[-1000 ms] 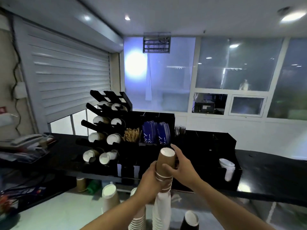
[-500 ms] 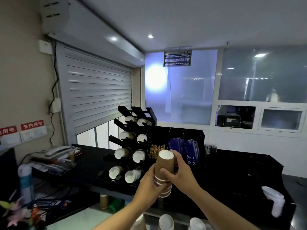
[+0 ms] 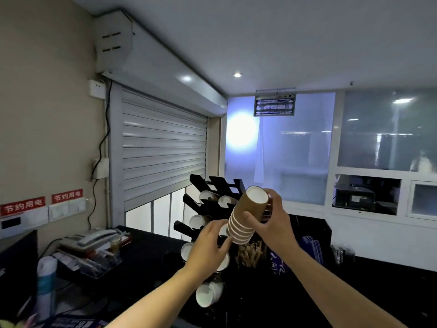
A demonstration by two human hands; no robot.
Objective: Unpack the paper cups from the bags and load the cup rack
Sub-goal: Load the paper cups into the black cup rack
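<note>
the right hand (image 3: 272, 223) gripped a tilted stack of brown paper cups (image 3: 248, 214), held up before the black cup rack (image 3: 212, 185) and hiding its middle slots. the left hand (image 3: 208, 247) sat, fingers relaxed, at the stack's lower rims; whether it touched them was unclear.

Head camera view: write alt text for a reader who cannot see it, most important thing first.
A person's right hand grips a tilted stack of brown paper cups in front of a black cup rack partly filled with cups; the left hand touches the stack's rim end.
</note>
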